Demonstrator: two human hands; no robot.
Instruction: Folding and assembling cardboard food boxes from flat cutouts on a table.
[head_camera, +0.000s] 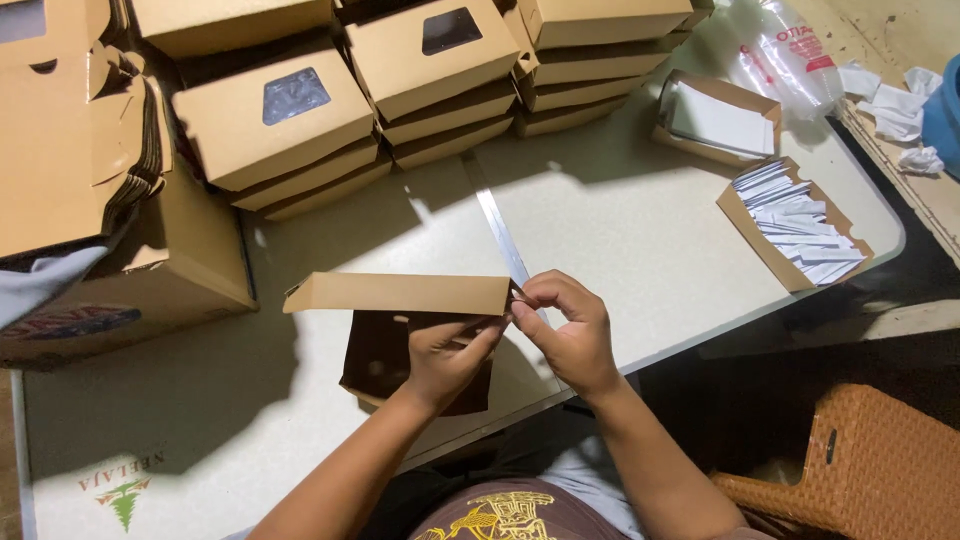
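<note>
Brown kraft card, matte, creased: the half-formed box sits at the near edge of the pale table, right in front of me, its long top flap raised level and its dark inside open below. My left hand grips the box from beneath, fingers curled up against the front wall near the flap's right end. My right hand pinches narrow, thumb and forefinger closed on the small tab at that same right corner, just beside the left fingertips.

Step in hand, as I judge it: closing the right end, working the corner tab towards its slot. The left end of the flap looks loose and angled, not yet locked.

Next move, by my reading, calls for a steady hold from below while the tab is guided in without crumpling the card; thin board, likely to buckle if pushed off-line. I cannot tell whether the tab is already partly seated; my fingers hide it.

Surroundings: stacks of finished windowed boxes along the far side; a pile of flat blanks at far left atop a carton; two shallow trays of white paper slips well apart to the right; a woven chair at lower right
</note>
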